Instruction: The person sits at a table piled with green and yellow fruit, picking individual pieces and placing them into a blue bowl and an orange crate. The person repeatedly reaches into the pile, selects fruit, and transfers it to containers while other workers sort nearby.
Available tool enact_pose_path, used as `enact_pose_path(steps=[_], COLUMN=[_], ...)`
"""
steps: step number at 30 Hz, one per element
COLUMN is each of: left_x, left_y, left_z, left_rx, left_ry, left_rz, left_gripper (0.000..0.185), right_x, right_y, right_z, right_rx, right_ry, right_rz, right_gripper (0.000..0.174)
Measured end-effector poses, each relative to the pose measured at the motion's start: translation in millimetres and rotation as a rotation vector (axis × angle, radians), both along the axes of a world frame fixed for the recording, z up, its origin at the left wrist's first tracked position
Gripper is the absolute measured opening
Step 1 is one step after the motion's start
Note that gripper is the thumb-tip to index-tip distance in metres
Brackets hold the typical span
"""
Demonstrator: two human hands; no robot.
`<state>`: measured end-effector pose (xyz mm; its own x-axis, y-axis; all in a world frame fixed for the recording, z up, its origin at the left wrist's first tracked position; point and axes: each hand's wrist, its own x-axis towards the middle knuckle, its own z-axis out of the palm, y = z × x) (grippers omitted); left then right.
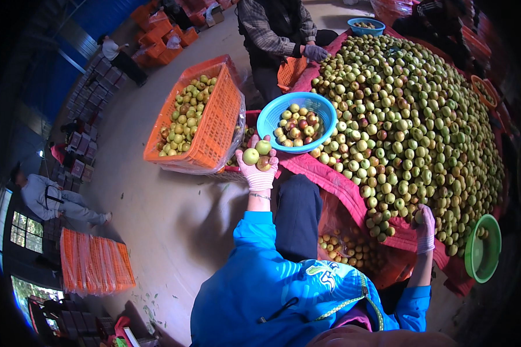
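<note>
My left hand [258, 167], in a pale striped glove, is palm up with several green and reddish jujube fruits [251, 156] in it. It is just below a light-blue plastic basket [265, 132] that holds more of the fruits. My right hand [424, 225], gloved too, is at the near edge of a large heap of fruits [399, 130], with a green fruit at its fingertips. The heap lies on a red cloth [343, 184]. Left of the blue basket stands an orange plastic crate [212, 130], lined with clear film and filled with fruits.
A green basin [495, 247] stands by the heap at the right. Fruits in clear film [351, 251] lie below the cloth's edge. Across from me a co-worker's gloved hand [316, 52] touches the heap. Stacked orange crates [95, 262] and a standing person [43, 197] are at the left.
</note>
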<state>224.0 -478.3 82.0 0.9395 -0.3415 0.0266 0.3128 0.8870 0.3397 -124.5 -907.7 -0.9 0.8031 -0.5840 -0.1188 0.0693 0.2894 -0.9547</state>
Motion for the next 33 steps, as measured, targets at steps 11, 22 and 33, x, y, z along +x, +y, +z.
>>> enact_pose_path(steps=[11,22,33], left_x=[17.2,178.9,191.4], left_y=[45.7,215.8,272.1], left_z=[-4.2,98.6,45.2], left_rx=[0.073,0.414,0.503], left_ry=[0.166,0.462,0.433], left_rz=[0.214,0.642,0.702], left_gripper=[0.069,0.095,0.052], right_x=[3.7,5.6,2.3], right_y=[-8.7,-9.8,-4.6], right_z=[-28.1,-41.5,-43.4], right_rx=[0.045,-0.006,0.001], right_ry=[0.028,0.081,0.089], right_rz=[-0.063,-0.033,-0.043], right_gripper=[0.037,0.033,0.037])
